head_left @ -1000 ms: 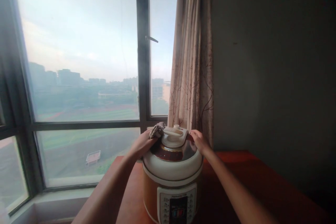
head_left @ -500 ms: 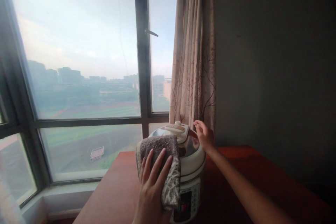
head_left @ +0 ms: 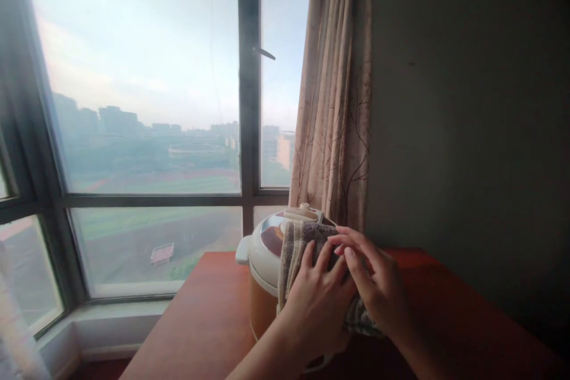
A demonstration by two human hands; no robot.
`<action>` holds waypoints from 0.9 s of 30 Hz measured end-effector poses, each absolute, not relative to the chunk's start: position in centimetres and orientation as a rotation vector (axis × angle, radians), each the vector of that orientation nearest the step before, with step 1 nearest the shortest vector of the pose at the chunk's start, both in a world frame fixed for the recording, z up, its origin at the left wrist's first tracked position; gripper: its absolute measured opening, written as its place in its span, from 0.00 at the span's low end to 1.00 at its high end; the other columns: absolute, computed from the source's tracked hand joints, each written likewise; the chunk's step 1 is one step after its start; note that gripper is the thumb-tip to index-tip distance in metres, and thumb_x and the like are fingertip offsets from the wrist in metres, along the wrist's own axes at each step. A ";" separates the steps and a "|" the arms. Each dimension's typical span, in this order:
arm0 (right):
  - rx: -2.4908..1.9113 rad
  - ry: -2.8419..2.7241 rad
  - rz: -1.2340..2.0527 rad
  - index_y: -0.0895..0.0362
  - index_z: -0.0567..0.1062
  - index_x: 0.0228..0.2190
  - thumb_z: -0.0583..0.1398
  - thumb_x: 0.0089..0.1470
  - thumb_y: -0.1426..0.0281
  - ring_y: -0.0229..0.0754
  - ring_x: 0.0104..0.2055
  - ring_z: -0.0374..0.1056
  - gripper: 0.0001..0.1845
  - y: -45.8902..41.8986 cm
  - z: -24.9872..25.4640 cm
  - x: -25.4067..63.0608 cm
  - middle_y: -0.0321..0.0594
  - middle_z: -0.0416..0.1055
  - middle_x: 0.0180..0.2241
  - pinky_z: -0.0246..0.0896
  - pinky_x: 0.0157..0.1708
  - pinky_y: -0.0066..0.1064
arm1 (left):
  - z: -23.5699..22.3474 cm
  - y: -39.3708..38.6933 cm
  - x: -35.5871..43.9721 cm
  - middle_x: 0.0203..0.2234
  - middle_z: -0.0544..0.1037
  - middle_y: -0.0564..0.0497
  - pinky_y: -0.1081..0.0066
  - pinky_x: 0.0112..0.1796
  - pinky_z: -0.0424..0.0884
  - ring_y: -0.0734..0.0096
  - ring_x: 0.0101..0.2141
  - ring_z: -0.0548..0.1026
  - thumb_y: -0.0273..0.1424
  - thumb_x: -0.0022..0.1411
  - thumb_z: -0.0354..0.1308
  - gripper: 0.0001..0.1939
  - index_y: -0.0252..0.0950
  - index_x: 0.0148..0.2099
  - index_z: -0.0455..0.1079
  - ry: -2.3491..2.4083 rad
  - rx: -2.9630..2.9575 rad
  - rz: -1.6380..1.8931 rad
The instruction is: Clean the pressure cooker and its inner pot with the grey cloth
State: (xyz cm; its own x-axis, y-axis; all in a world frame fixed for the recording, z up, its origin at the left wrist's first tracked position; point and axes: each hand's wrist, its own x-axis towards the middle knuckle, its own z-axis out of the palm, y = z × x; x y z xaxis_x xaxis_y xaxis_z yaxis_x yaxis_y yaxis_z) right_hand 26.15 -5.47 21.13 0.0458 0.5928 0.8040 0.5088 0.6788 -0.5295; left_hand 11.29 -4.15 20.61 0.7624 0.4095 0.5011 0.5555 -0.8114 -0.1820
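Note:
On a white and tan electric pressure cooker (head_left: 262,249), a grey and cream patterned towel (head_left: 289,249) lies over the right side of the domed lid and hangs down the front. My left hand (head_left: 318,303) presses the towel against the cooker, its fingers spread and bent over the cloth. Just to the right, my right hand (head_left: 378,276) reaches in with fingers and thumb apart, its fingertips at the towel's upper edge and overlapping my left fingers. Both hands and the towel hide the control panel and most of the cooker's front.
The cooker stands on a reddish-brown table (head_left: 191,320). Behind it hang a beige curtain (head_left: 333,101) and a window with a dark frame (head_left: 249,101). A side handle (head_left: 243,249) sticks out at the cooker's left. A dark wall (head_left: 458,130) rises on the right.
My left hand has carried the towel rightward across the lid, uncovering the cooker's left side. My right hand has come down and inward from beside the lid to the towel.

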 end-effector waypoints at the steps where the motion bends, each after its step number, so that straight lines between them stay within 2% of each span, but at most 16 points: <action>1: -0.950 -1.611 0.049 0.48 0.73 0.52 0.54 0.64 0.64 0.44 0.46 0.76 0.16 -5.6 20.9 26.3 0.39 0.79 0.46 0.72 0.47 0.35 | 20.9 -3.8 11.9 0.62 0.68 0.35 0.36 0.60 0.50 0.36 0.61 0.61 0.43 0.51 0.63 0.45 0.37 0.69 0.57 -0.716 -2.632 -0.616; 4: -1.021 -1.562 -0.042 0.47 0.74 0.51 0.54 0.64 0.64 0.45 0.48 0.75 0.16 -5.3 20.0 26.9 0.39 0.79 0.46 0.71 0.50 0.37 | 22.0 -2.9 13.3 0.56 0.73 0.31 0.40 0.58 0.56 0.38 0.56 0.66 0.42 0.51 0.63 0.41 0.30 0.65 0.64 -0.610 -2.605 -0.527; 7: -1.080 -1.472 -0.058 0.49 0.71 0.55 0.53 0.64 0.63 0.46 0.50 0.75 0.19 -4.6 18.9 27.3 0.42 0.78 0.49 0.71 0.50 0.40 | 23.0 -2.2 13.7 0.54 0.74 0.35 0.47 0.56 0.60 0.43 0.55 0.67 0.43 0.51 0.65 0.35 0.32 0.59 0.70 -0.463 -2.601 -0.441; 10: -1.083 -1.490 -0.032 0.49 0.68 0.58 0.50 0.66 0.63 0.48 0.58 0.69 0.21 -4.3 17.7 27.4 0.43 0.72 0.56 0.66 0.57 0.43 | 23.7 -2.3 12.9 0.53 0.75 0.38 0.51 0.58 0.60 0.45 0.59 0.64 0.44 0.54 0.64 0.27 0.35 0.53 0.75 -0.341 -2.600 -0.440; 14: -1.094 -1.609 0.003 0.47 0.65 0.60 0.46 0.68 0.64 0.46 0.60 0.67 0.22 -4.7 16.1 27.2 0.41 0.70 0.59 0.66 0.58 0.43 | 23.4 -3.6 9.9 0.53 0.77 0.43 0.54 0.62 0.58 0.51 0.57 0.68 0.49 0.62 0.58 0.26 0.39 0.56 0.72 -0.241 -2.718 -0.636; 17: -1.147 -1.690 -0.145 0.46 0.59 0.64 0.49 0.67 0.64 0.49 0.62 0.65 0.25 -5.3 15.5 26.4 0.42 0.66 0.62 0.67 0.57 0.46 | 22.4 -3.7 6.3 0.53 0.78 0.47 0.61 0.60 0.63 0.60 0.55 0.72 0.39 0.67 0.55 0.20 0.41 0.59 0.70 -0.274 -2.834 -0.808; 20: -1.156 -1.784 -0.349 0.48 0.51 0.69 0.55 0.63 0.58 0.60 0.66 0.57 0.37 -6.0 15.2 24.5 0.46 0.56 0.68 0.64 0.58 0.56 | 20.3 -1.5 2.2 0.53 0.79 0.48 0.59 0.57 0.67 0.61 0.54 0.74 0.29 0.67 0.52 0.17 0.45 0.56 0.72 -0.598 -2.628 -1.343; 22: -1.174 -1.841 -0.457 0.50 0.49 0.70 0.61 0.56 0.53 0.71 0.68 0.51 0.47 -6.4 15.0 22.9 0.49 0.50 0.70 0.60 0.57 0.66 | 18.6 0.9 -0.1 0.57 0.75 0.45 0.52 0.58 0.66 0.55 0.58 0.71 0.34 0.68 0.52 0.18 0.45 0.58 0.70 -1.003 -2.422 -1.698; 24: -1.208 -1.854 -0.542 0.51 0.49 0.70 0.64 0.52 0.51 0.77 0.68 0.47 0.52 -6.6 14.6 21.7 0.50 0.48 0.70 0.57 0.55 0.72 | 17.0 3.2 -1.6 0.60 0.71 0.42 0.48 0.61 0.60 0.51 0.62 0.65 0.41 0.67 0.53 0.23 0.42 0.61 0.68 -1.312 -2.318 -1.970; 27: -1.234 -1.811 -0.577 0.49 0.52 0.69 0.65 0.52 0.55 0.75 0.68 0.47 0.49 -6.1 13.8 21.3 0.48 0.52 0.69 0.53 0.58 0.71 | 15.2 5.4 -2.1 0.61 0.69 0.40 0.48 0.64 0.54 0.50 0.65 0.62 0.49 0.65 0.53 0.28 0.37 0.60 0.67 -1.674 -2.269 -2.307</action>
